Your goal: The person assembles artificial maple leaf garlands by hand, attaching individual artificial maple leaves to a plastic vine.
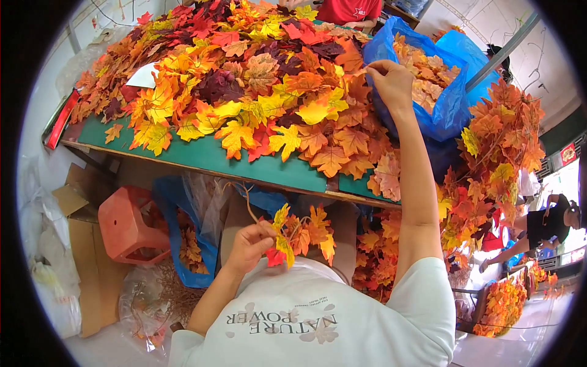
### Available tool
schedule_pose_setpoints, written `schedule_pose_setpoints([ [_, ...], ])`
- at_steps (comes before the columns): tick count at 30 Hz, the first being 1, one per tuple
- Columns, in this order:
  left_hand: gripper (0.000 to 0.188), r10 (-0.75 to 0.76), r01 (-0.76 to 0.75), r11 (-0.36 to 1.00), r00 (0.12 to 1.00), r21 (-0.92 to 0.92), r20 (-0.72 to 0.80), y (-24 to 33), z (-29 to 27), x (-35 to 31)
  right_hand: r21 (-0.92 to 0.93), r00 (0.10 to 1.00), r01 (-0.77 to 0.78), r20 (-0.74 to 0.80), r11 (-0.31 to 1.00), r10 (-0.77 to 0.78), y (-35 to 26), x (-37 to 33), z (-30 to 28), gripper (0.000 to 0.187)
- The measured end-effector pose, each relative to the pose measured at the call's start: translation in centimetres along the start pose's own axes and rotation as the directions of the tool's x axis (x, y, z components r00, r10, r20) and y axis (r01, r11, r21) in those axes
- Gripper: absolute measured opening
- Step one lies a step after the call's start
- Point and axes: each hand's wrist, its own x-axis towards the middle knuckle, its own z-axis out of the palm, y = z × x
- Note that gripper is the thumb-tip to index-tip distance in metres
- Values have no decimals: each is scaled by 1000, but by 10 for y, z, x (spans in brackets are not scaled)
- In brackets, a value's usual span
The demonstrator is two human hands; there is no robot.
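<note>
My left hand (249,246) is closed around the stem of an artificial maple branch (299,235), in front of my chest. Yellow, orange and red leaves hang from it, and its bare brown stem end sticks up past my fingers. My right arm reaches out over the table, and my right hand (391,82) pinches an orange artificial leaf (356,74) at the edge of a large leaf pile (263,79). That hand is beside a blue plastic bag (382,46) holding pale orange leaves (422,76).
The green table (195,153) has a wooden front edge. Beneath it stand a red plastic stool (125,223), a blue bag (195,269) and cardboard (92,275). Leafy branches (501,140) hang at the right. A person in red (348,11) is across the table; another person (547,220) is far right.
</note>
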Motion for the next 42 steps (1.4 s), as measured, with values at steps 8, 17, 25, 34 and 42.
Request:
schedule_pose_setpoints([
  [8,18,168,-122,980,934,158,-315,7,31,30,733,724,-671,613,113,317,-70,-147,13,9],
  [17,18,319,-98,769,915,631,-247,-8,33,46,794,790,-595,551,122,270,-133,-265,15,9],
  [25,20,92,-59,989,966,139,-241,1,41,42,599,460,-702,794,-385,398,-111,-298,37,10],
  [34,22,56,-31,993,972,111,-227,-6,35,44,478,356,-682,878,-554,320,-105,-305,42,16],
  [42,23,58,-36,994,974,104,-220,-7,33,44,487,383,-693,873,-531,301,-105,-308,44,15],
])
